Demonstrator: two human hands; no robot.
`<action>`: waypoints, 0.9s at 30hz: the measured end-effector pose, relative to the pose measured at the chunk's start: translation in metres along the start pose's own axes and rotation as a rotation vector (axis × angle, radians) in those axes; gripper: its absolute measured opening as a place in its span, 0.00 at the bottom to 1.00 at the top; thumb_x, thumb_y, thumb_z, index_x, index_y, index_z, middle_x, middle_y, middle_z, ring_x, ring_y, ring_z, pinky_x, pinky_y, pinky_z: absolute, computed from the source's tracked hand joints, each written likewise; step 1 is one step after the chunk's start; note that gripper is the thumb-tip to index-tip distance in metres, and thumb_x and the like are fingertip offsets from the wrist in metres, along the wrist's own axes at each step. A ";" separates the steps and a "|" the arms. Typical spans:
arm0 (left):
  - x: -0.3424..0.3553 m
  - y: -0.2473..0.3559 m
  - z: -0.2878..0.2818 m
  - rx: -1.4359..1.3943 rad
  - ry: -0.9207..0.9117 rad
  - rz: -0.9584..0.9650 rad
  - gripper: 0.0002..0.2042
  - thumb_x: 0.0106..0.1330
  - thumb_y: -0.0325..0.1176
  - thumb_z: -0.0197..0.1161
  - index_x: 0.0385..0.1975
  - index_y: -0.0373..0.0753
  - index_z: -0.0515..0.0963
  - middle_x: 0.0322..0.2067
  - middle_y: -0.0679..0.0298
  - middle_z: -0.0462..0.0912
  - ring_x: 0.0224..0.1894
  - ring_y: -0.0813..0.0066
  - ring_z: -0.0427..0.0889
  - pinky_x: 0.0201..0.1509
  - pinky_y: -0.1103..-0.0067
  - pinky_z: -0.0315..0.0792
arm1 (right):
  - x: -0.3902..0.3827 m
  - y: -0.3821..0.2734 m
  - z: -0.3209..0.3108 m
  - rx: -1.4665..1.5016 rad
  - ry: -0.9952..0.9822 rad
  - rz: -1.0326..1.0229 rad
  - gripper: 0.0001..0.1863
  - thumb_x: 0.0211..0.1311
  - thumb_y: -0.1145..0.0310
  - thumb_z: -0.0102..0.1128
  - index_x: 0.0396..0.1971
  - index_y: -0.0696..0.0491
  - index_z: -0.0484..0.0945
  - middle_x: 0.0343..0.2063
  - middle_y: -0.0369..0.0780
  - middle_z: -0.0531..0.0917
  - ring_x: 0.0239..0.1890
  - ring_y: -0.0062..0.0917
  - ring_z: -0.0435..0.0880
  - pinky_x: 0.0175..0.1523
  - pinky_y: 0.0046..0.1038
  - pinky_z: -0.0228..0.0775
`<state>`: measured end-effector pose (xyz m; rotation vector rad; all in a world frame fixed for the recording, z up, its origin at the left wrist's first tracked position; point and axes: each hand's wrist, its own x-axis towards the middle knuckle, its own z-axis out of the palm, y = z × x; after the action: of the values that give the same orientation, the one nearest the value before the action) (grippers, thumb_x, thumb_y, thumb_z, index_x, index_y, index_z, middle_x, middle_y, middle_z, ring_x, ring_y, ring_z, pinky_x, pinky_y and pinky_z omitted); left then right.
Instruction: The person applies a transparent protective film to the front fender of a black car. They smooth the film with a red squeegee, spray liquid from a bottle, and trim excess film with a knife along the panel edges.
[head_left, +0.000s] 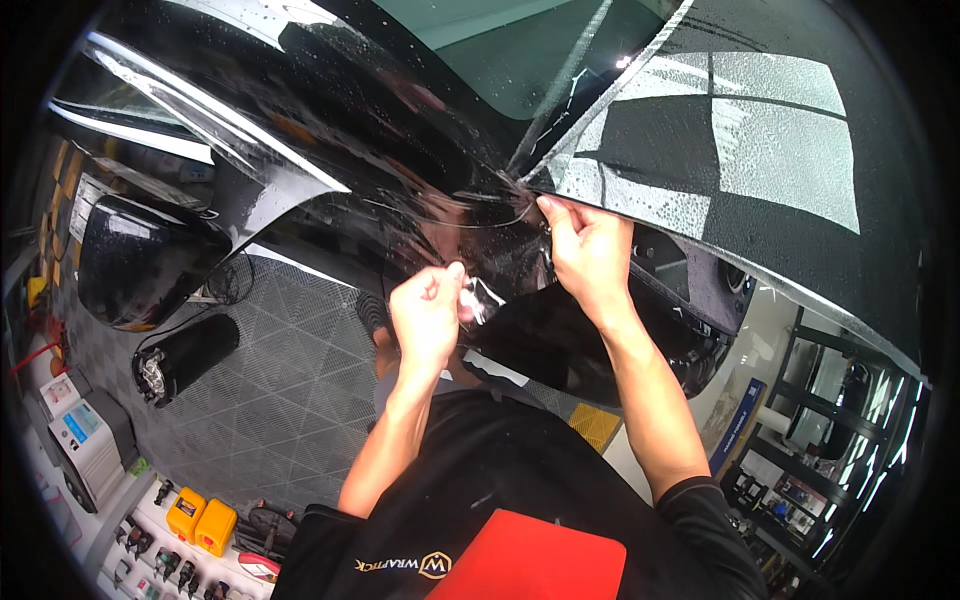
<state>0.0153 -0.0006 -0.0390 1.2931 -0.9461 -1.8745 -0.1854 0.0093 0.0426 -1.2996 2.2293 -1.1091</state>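
Note:
Wet, glossy black car bodywork [400, 120] fills the upper middle, dotted with water drops. A clear, shiny film [483, 300] hangs in creases from it. My left hand [425, 315] is closed in a pinch on the film's loose part, below the bodywork. Further right, my right hand [592, 250] pinches at the lower corner of a large wet dark panel [660, 145] with light and dark checks showing on it. What lies between the right fingertips is too small to make out; the film's edge there blends into the black paint.
A black side mirror [150, 260] stands out at the left. On the grey tiled floor [290, 350] lies a black cylinder [185, 360]. A grey machine [90, 445] and yellow boxes [200, 520] are at lower left; a dark shelf rack [800, 440] stands at right.

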 end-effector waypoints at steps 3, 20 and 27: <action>-0.003 0.000 -0.001 -0.067 0.001 -0.107 0.15 0.83 0.34 0.66 0.33 0.30 0.85 0.21 0.66 0.84 0.19 0.85 0.80 0.25 0.82 0.76 | -0.001 0.000 -0.002 0.065 0.004 0.000 0.06 0.74 0.75 0.71 0.43 0.61 0.93 0.31 0.40 0.93 0.28 0.17 0.84 0.38 0.25 0.78; 0.007 0.026 -0.019 -0.165 0.017 -0.016 0.20 0.81 0.45 0.69 0.60 0.36 0.79 0.48 0.58 0.91 0.49 0.68 0.91 0.58 0.72 0.81 | 0.009 0.025 0.006 0.228 -0.093 -0.033 0.10 0.77 0.76 0.68 0.51 0.65 0.89 0.47 0.42 0.94 0.51 0.25 0.91 0.61 0.27 0.79; 0.031 0.018 0.016 -0.677 0.240 0.159 0.07 0.85 0.36 0.62 0.51 0.39 0.79 0.46 0.62 0.84 0.47 0.70 0.86 0.54 0.73 0.79 | 0.010 0.023 0.001 -0.056 -0.011 -0.235 0.16 0.76 0.58 0.68 0.45 0.55 0.93 0.35 0.49 0.93 0.39 0.40 0.94 0.48 0.37 0.81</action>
<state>-0.0070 -0.0333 -0.0342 0.9572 -0.2341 -1.6540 -0.2039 0.0066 0.0251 -1.6204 2.1560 -1.1211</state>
